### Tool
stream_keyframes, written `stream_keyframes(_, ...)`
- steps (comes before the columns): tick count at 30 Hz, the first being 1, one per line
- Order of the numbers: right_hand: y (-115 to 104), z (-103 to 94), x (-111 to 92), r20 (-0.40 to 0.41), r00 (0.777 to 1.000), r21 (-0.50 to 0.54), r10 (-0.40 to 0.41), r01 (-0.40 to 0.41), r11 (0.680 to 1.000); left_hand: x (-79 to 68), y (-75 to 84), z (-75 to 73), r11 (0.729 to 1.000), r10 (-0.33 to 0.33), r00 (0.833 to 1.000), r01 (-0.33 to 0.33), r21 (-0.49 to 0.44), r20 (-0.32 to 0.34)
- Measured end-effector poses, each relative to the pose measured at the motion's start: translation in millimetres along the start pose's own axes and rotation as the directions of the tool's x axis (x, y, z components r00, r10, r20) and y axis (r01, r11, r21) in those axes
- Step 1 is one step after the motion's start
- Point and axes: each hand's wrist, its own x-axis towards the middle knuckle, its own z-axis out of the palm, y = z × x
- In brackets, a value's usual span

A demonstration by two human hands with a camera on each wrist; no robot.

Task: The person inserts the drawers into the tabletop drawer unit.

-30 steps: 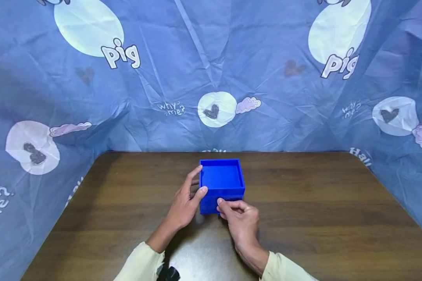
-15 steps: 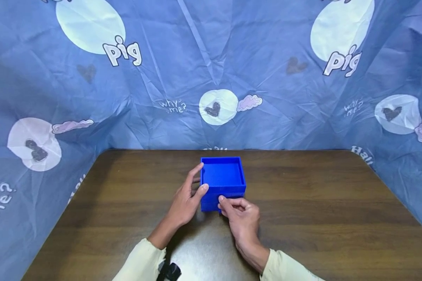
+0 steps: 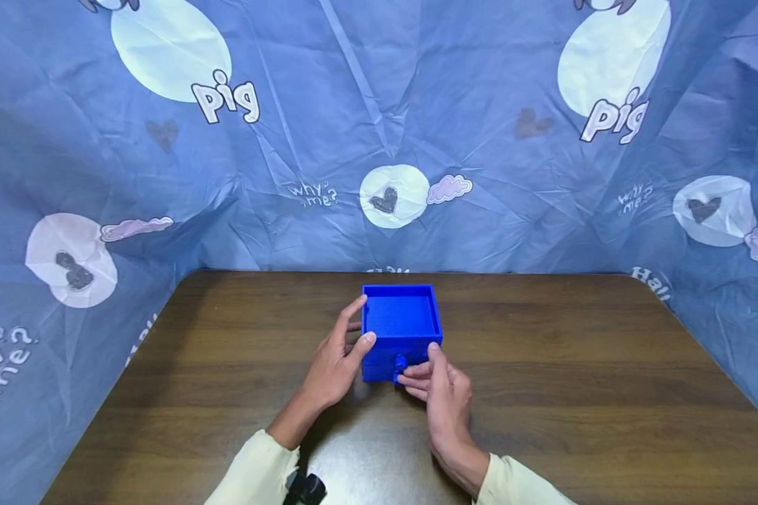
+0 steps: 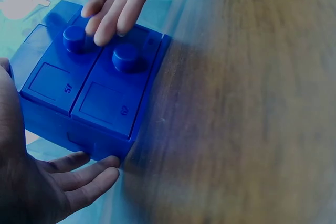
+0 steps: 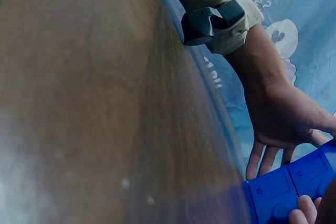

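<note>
A small blue drawer box (image 3: 379, 370) stands on the table, with a shallow recess on top. In the left wrist view its two drawer fronts look flush; each has a round knob, the upper knob (image 4: 74, 39) and the lower knob (image 4: 126, 57). My left hand (image 3: 330, 366) rests against the box's left side, thumb at the front corner and forefinger at the top edge, its fingers fairly straight. My right hand (image 3: 447, 400) is at the front, its fingers loosely extended beside the knobs and its thumb raised near the top right corner. Nothing is between thumb and fingers.
A brown wooden table (image 3: 575, 379) lies under the box. Behind and at both sides hangs a blue printed cloth (image 3: 278, 140). A black device (image 3: 306, 489) sits at the left sleeve.
My right thumb has come away from the front of the box and moved up to the right, uncovering the knobs. The left hand keeps its place on the box.
</note>
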Motion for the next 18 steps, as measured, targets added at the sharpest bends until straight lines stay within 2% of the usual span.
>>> stream_keyframes(5, -5, -6.0, 3, -0.048, 0.999, 0.003, -0.001, 0.001, 1.0, 1.6, 0.3, 0.2, 1.0, -0.006, 1.0, 0.006, 0.01, 0.005)
stream_keyframes(11, -10, -10.0, 9, -0.105, 0.99, 0.022, -0.09, 0.093, 0.995, 2.4, 3.1, -5.6, 0.999, -0.002, 1.0, 0.002, 0.052, 0.014)
stream_keyframes(15, -14, -16.8, 13, -0.134, 0.977, -0.043, -0.167, 0.163, 0.986, 2.5, 6.1, -12.3, 0.988, 0.033, 0.999, -0.033, 0.153, 0.0)
stream_keyframes(18, -16, -27.4, 18, -0.141, 0.959, -0.145, -0.244, 0.224, 0.964, 0.5, 7.0, -16.4, 0.958, 0.079, 0.997, -0.075, 0.277, -0.005)
